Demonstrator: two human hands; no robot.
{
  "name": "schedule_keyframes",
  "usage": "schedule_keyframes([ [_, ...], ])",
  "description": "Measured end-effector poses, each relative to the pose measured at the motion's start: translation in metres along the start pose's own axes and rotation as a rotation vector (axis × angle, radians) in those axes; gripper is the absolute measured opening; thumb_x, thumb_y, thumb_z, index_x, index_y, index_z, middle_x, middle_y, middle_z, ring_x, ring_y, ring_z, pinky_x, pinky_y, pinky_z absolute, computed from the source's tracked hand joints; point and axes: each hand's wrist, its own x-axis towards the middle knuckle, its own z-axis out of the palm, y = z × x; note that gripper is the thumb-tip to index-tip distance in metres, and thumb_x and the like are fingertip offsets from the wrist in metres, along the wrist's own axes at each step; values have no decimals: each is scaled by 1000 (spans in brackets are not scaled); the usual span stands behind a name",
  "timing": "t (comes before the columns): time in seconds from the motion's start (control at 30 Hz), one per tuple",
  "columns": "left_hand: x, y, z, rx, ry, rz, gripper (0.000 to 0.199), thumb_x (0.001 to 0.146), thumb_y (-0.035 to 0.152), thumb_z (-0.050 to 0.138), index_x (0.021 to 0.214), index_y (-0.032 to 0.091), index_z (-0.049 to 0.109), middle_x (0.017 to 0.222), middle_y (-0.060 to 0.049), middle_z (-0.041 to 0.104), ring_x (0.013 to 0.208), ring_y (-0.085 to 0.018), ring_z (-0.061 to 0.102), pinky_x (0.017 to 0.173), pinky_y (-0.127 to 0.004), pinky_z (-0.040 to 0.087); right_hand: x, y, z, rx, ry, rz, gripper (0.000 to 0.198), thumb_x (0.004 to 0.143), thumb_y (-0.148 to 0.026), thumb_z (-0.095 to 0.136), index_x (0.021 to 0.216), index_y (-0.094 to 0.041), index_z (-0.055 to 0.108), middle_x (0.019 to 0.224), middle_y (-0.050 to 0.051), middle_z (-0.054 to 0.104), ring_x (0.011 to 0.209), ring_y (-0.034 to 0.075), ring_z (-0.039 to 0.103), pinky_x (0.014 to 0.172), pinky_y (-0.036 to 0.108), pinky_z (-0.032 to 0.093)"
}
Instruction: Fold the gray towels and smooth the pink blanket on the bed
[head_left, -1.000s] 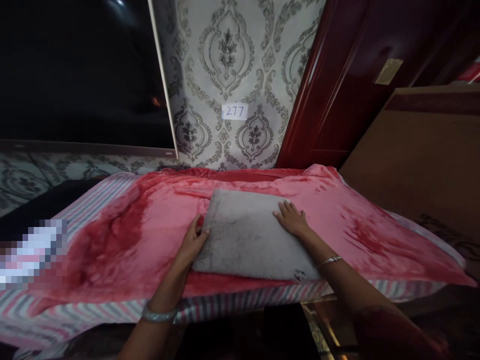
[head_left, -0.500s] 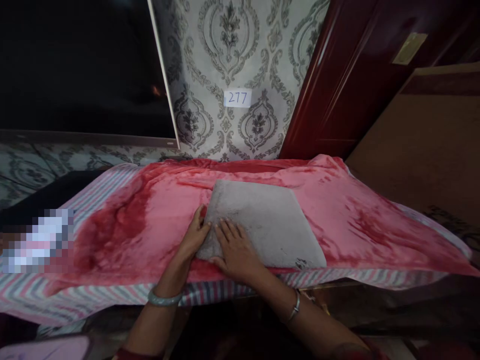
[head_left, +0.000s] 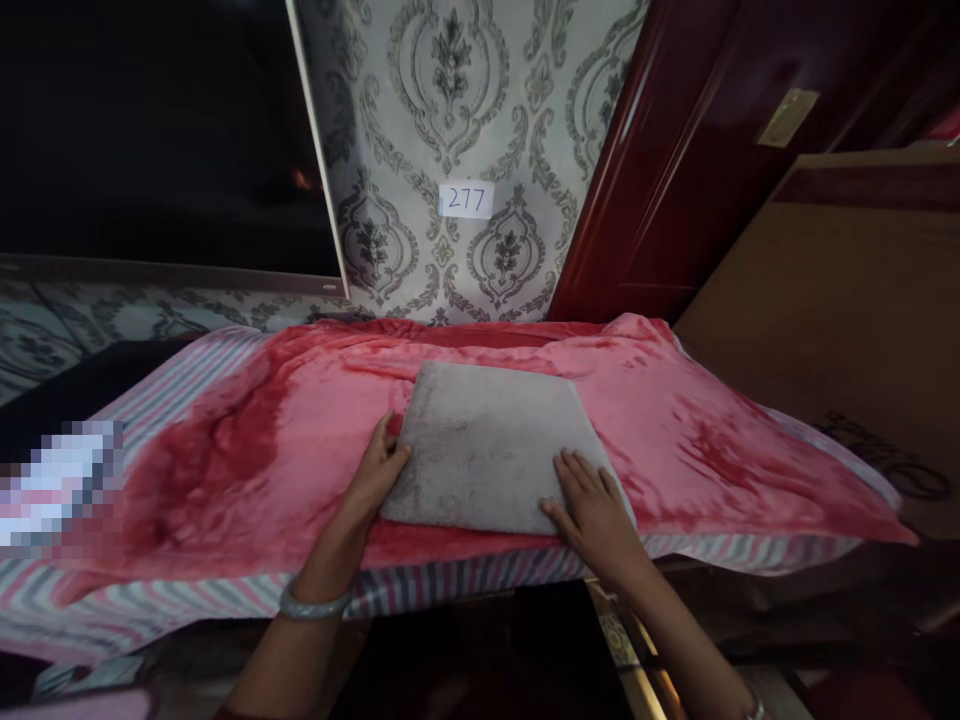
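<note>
A grey plush piece of fabric (head_left: 480,440), flat and four-sided like a mat or a folded cloth, lies on a pink and red fleece blanket (head_left: 337,405). My left hand (head_left: 375,480) rests at its left edge, thumb against the border and the other fingers apart, pointing away from me. On the right part of the grey fabric, close to the near right corner, my right hand (head_left: 596,510) lies flat with its fingers stretched out.
Under the blanket a striped sheet (head_left: 465,575) hangs over the near edge. A large dark screen (head_left: 157,130) stands at the back left. On the right are a dark red wooden panel (head_left: 645,170) and a cardboard box (head_left: 832,320). A paper marked 277 (head_left: 466,200) is on the wall.
My right hand has moved across the grey fabric from its left part to the right side. My left hand stays at the left edge. The view has shifted slightly.
</note>
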Motion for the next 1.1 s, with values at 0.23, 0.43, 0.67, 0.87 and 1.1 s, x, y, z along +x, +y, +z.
schedule_keyframes([
  [0.23,-13,19,0,-274,0,-107,101,58,29,84,149,16,42,89,-4,70,78,-19,66,68,-27,51,59,-50,-18,621,-35,-86,48,91,-38,52,132,-17,64,121,13,71,101,24,68,86,39,57],
  [0.43,-21,39,18,-465,-19,-136,82,70,35,76,146,22,47,101,-7,75,85,-23,71,69,-30,52,128,-110,-34,781,-357,68,58,96,-42,51,144,-11,51,96,10,73,68,17,67,57,27,54],
  [0.67,-16,38,56,-485,-67,168,55,69,43,73,118,21,65,119,-7,70,114,-26,63,95,-36,47,189,-127,-64,584,-644,168,67,92,-68,49,125,-12,61,71,6,68,43,16,61,44,25,51],
  [0.87,-17,28,80,-541,-119,247,37,81,51,60,101,20,66,107,-6,71,102,-24,65,88,-37,50,223,-132,-82,317,-743,143,65,82,-69,64,99,-6,68,67,11,70,49,22,66,48,31,57],
  [1.1,-34,31,100,-361,-199,295,34,80,42,63,106,21,68,115,-7,71,113,-26,61,98,-37,46,240,-123,-89,138,-788,147,30,62,-30,86,74,-7,71,58,10,66,54,29,69,55,43,60],
])
